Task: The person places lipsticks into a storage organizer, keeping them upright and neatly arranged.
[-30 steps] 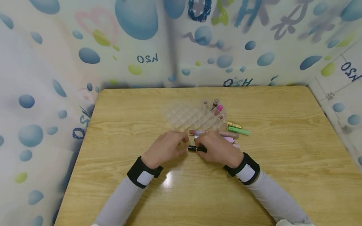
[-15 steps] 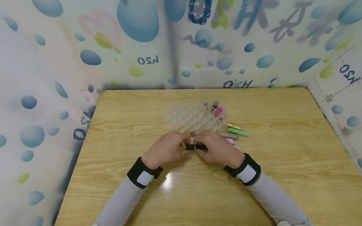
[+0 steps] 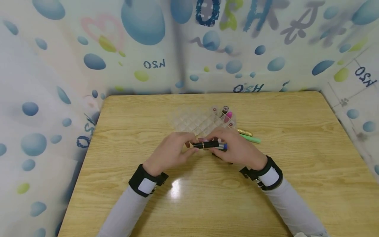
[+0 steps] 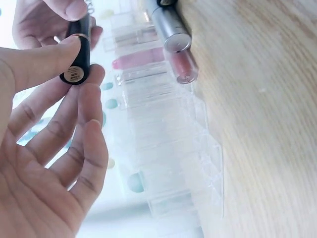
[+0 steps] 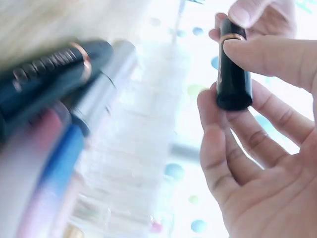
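My left hand (image 3: 173, 151) and right hand (image 3: 238, 146) hold a black lipstick (image 3: 208, 144) with a thin gold ring between them, raised above the table. In the left wrist view, thumb and fingers pinch the end of the lipstick (image 4: 81, 57) that bears a round label. The right wrist view shows my right thumb and fingers pinching the longer part of the lipstick (image 5: 234, 74). Below lie another black tube (image 5: 54, 74) with a gold ring, a silver tube (image 5: 106, 69) and a blue-and-pink tube (image 5: 59, 168). My right hand partly hides them in the head view.
A clear organizer (image 3: 189, 121) with diamond-shaped compartments stands just behind my hands. Several lipsticks, one bright pink (image 3: 228, 116), stand at its right end. A gold tube (image 3: 245, 132) and a green tube (image 3: 251, 138) lie to its right. A patterned wall backs the wooden table (image 3: 189, 204).
The black lipstick has come up off the table, toward the organizer. My left hand, earlier beside it, now pinches its left end. Both hands have shifted slightly away from me.
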`<state>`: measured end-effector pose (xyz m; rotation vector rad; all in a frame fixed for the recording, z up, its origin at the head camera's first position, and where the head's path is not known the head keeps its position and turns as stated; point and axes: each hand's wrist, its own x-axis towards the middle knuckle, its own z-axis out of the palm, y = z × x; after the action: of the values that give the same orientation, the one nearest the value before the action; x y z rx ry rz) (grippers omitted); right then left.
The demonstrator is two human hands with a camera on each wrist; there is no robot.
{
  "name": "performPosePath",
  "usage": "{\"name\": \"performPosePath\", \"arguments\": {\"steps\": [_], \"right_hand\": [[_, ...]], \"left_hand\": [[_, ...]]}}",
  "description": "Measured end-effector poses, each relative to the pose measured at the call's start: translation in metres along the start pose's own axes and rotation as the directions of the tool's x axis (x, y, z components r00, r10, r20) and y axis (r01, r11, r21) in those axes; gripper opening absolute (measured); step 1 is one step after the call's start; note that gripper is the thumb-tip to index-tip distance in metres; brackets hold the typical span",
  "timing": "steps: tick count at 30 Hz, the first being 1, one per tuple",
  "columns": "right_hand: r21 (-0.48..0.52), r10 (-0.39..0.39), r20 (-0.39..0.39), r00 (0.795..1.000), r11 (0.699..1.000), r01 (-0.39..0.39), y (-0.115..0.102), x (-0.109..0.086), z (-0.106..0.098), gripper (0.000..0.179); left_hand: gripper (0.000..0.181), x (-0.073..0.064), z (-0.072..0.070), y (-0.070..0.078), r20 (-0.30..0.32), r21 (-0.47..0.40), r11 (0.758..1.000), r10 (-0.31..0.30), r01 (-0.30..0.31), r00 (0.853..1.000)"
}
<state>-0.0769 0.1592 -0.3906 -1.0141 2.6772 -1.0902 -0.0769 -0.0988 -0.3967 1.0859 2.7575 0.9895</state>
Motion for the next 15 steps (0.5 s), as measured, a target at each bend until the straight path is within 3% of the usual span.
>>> {"name": "performPosePath", "arguments": {"steps": [8, 15], "right_hand": [[0.072, -0.108, -0.083, 0.991, 0.991, 0.114, 0.007, -0.002, -0.013, 0.018], [0.085, -0.154, -0.138, 0.978, 0.982, 0.166, 0.007, -0.002, -0.016, 0.019]], "left_hand": [[0.011, 0.001, 0.000, -0.003, -0.015, -0.063, 0.997, -0.053, 0.052, 0.999], [0.020, 0.005, 0.005, -0.003, 0.002, -0.086, 0.995, -0.051, 0.051, 0.999]]}}
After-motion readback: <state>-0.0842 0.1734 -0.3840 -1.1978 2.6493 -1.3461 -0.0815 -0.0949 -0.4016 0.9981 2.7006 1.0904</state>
